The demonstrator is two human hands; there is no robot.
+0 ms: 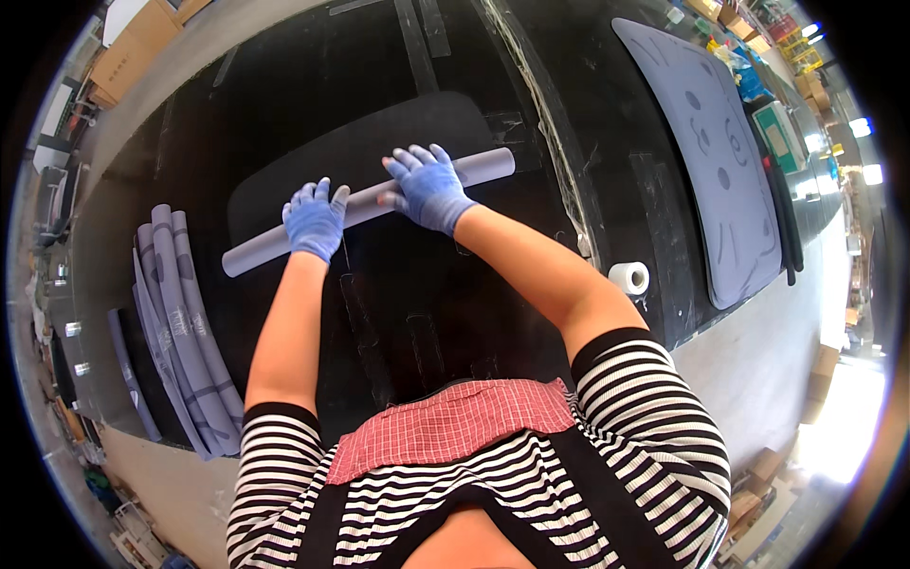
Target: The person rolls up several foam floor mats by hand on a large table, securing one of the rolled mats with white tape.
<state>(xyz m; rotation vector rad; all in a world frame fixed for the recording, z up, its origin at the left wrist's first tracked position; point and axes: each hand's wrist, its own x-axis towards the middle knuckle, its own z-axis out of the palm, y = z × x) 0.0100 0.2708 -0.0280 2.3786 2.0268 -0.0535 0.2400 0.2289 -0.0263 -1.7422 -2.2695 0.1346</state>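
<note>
Item 1: roll [365,206], grey-lilac, on the black desk [512,303], lying from 8 to 2 o'clock. At its 12 o'clock side, a dark sheet [379,137] lies flat, apparently its unrolled part.

Item 2: left hand [315,220], gloved, grip spread wide over the roll left of its middle, not closed round it.

Item 3: right hand [427,190], gloved, grip likewise spread, across the roll's right half (pressure cannot be told).

Handling, as judged: palms flat, equal push from both, both ends advancing together; otherwise the roll may cone or skew. Wider hand spacing would likely steady the ends.

Edges and room: a ragged seam [555,142] runs just beyond the 2 o'clock end. Rolled mats [175,313] lie at 8 o'clock, near the left end; tape [629,279] between 3 and 4, well apart. Desk surface shows at 6 and past the sheet at 12, giving room both ways.
</note>
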